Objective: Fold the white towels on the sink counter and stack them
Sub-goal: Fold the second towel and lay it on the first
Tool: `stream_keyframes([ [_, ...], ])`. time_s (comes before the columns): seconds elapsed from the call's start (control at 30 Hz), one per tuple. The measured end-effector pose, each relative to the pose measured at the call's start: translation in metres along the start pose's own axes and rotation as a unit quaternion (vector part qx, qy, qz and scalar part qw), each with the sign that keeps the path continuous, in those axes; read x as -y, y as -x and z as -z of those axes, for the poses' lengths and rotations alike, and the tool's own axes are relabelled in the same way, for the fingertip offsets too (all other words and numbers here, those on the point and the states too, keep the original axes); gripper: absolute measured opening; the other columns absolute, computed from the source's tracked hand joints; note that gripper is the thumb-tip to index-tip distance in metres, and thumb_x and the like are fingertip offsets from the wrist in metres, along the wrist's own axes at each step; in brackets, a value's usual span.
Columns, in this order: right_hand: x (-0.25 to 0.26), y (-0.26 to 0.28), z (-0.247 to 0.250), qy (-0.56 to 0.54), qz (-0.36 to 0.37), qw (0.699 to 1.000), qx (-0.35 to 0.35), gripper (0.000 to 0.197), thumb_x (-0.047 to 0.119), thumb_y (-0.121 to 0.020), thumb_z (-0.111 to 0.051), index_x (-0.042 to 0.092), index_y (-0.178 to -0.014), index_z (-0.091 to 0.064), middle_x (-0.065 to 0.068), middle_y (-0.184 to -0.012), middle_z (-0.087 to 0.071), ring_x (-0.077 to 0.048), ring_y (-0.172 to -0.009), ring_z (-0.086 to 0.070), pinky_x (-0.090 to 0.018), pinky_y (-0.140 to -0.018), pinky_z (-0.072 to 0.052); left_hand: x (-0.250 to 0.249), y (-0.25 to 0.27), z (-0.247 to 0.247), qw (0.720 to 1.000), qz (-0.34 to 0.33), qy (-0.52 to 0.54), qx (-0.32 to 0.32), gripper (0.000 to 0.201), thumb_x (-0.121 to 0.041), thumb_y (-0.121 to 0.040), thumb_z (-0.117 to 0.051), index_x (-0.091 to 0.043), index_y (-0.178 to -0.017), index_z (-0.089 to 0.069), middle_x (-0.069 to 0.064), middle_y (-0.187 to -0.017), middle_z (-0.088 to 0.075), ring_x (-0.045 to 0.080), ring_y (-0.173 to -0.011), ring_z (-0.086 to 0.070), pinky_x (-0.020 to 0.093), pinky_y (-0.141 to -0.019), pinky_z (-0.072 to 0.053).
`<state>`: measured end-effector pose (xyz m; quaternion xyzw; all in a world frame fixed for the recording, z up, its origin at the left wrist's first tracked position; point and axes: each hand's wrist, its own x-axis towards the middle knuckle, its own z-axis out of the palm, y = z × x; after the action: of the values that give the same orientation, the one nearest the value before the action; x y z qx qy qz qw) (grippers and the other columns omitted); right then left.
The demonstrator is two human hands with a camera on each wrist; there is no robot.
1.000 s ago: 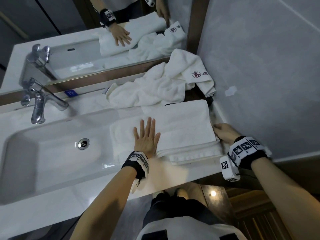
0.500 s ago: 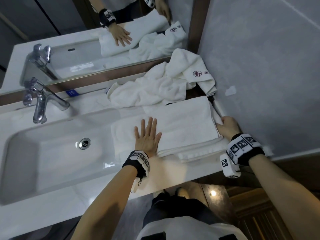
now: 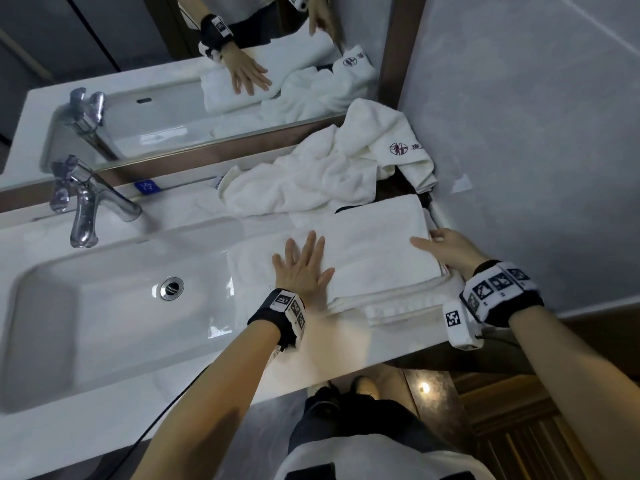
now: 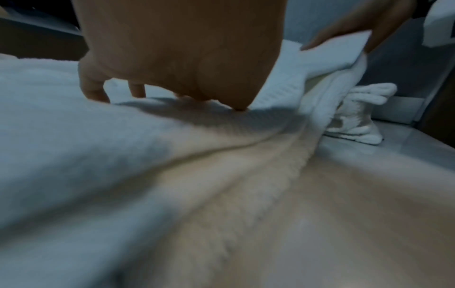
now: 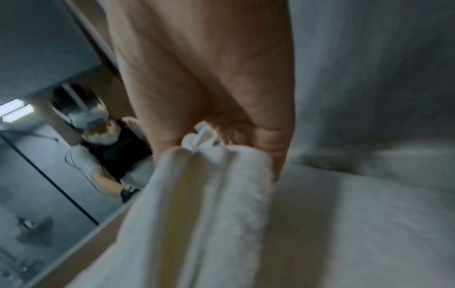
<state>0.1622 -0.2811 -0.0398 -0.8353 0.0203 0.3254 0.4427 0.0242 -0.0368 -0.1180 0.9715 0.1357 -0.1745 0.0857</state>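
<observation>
A folded white towel [image 3: 374, 244] lies on the counter to the right of the basin, over its right rim. My left hand [image 3: 304, 254] presses flat on the towel's left half, fingers straight and spread. My right hand [image 3: 443, 245] grips the towel's right end, thumb on top and fingers underneath. In the right wrist view the folded layers [image 5: 209, 175] are pinched in that hand [image 5: 209, 87]. The left wrist view shows the left hand's fingertips [image 4: 93, 91] on the cloth [image 4: 74, 146]. Behind, crumpled white towels [image 3: 311, 181] are heaped, one bearing a red logo [image 3: 398, 148].
The white basin [image 3: 121, 323] with its drain [image 3: 171, 288] takes up the left, a chrome faucet [image 3: 83, 202] behind it. A mirror [image 3: 173, 98] runs along the back. A grey wall [image 3: 519, 133] closes the right side. The counter's front edge [image 3: 346, 368] is close to me.
My right hand has slid from the counter beside the towel's right edge up onto its end and taken hold, thumb on top. The left hand has stayed pressed in place.
</observation>
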Motion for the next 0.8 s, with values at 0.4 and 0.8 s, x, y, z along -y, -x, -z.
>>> stream_keyframes([
  [0.4,0.091,0.051,-0.058,0.039,0.202,0.972,0.116,0.031,0.011,-0.083,-0.065,0.022,-0.111,-0.057,0.007,-0.107,-0.066,-0.001,-0.094,-0.063,-0.019,-0.081,-0.052,-0.003,-0.012,0.005,0.996,-0.041,0.027,0.067,0.129,-0.09,-0.046,-0.039,-0.026,-0.148,0.006,-0.012,-0.156,0.023,0.039,-0.141,0.026,0.076,-0.101,0.006],
  [0.8,0.117,0.052,-0.164,0.172,0.213,0.957,0.095,0.065,0.029,-0.079,-0.062,0.016,-0.137,-0.037,-0.004,-0.134,-0.051,-0.025,-0.124,-0.047,-0.038,-0.1,-0.041,0.102,0.062,0.004,0.831,0.253,0.488,-0.086,0.062,-0.029,-0.097,-0.045,-0.005,-0.148,-0.018,0.015,-0.153,-0.027,0.031,-0.139,-0.031,0.04,-0.116,-0.025],
])
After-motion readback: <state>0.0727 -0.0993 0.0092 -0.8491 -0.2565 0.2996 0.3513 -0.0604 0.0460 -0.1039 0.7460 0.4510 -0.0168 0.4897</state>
